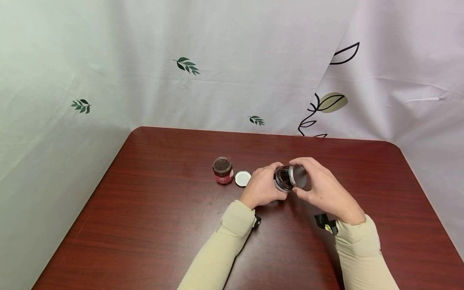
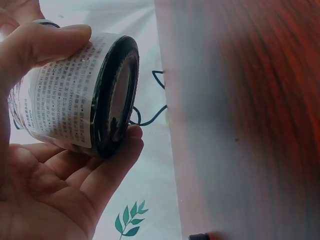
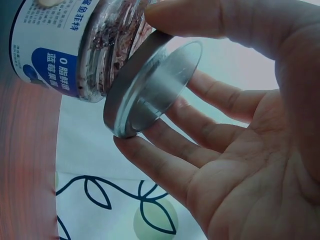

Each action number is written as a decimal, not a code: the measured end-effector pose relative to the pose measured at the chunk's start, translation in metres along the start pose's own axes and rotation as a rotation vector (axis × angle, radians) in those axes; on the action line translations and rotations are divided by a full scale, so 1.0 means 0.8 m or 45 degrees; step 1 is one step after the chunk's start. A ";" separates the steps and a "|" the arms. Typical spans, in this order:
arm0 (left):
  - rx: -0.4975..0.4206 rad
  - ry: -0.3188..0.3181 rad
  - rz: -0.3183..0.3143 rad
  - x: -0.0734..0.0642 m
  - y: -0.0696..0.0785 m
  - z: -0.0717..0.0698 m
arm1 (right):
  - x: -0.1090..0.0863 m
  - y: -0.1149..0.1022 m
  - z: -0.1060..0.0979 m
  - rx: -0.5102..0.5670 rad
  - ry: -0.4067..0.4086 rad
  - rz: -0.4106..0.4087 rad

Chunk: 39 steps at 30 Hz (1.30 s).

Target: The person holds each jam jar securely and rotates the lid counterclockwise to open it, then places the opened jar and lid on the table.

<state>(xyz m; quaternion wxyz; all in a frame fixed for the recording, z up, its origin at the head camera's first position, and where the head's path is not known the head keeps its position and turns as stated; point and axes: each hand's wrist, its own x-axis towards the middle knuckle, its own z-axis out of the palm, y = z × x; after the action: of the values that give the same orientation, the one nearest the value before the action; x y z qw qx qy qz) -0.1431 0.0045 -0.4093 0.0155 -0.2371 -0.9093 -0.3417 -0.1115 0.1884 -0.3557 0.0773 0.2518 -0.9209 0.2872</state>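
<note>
My left hand (image 1: 262, 184) grips a glass jar (image 2: 65, 95) of dark jam, tipped on its side above the table. Its dark base faces away from the lid, and its white label with small print shows in the left wrist view. A blue patch on the label appears in the right wrist view. With thumb and fingers, my right hand (image 1: 322, 187) holds a silver metal lid (image 3: 127, 85) by its rim, right at the jar's mouth. Left of the hands stands a second jar (image 1: 222, 171) with a red label, uncovered and dark inside. Beside it lies a white round lid (image 1: 243, 179).
The reddish-brown wooden table (image 1: 163, 209) has rounded far corners. A white curtain (image 1: 232, 80) with leaf prints hangs behind it and along both sides. Dark wrist straps (image 1: 326, 223) show at the cuffs of the pale yellow sleeves (image 1: 221, 245).
</note>
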 end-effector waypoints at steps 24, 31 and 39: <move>-0.042 0.010 -0.044 -0.002 -0.003 -0.002 | -0.002 0.007 -0.002 -0.009 0.057 0.008; -0.059 0.000 -0.103 -0.005 -0.006 -0.003 | -0.005 0.011 -0.002 0.040 0.044 0.036; -0.085 0.003 -0.135 -0.005 -0.008 -0.006 | -0.010 0.017 -0.001 0.103 0.051 0.061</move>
<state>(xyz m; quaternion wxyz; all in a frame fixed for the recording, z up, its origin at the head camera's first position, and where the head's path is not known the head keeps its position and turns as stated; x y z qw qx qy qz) -0.1428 -0.0043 -0.4100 -0.0094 -0.1885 -0.9087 -0.3723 -0.1117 0.2014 -0.3641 0.0786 0.2267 -0.9126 0.3309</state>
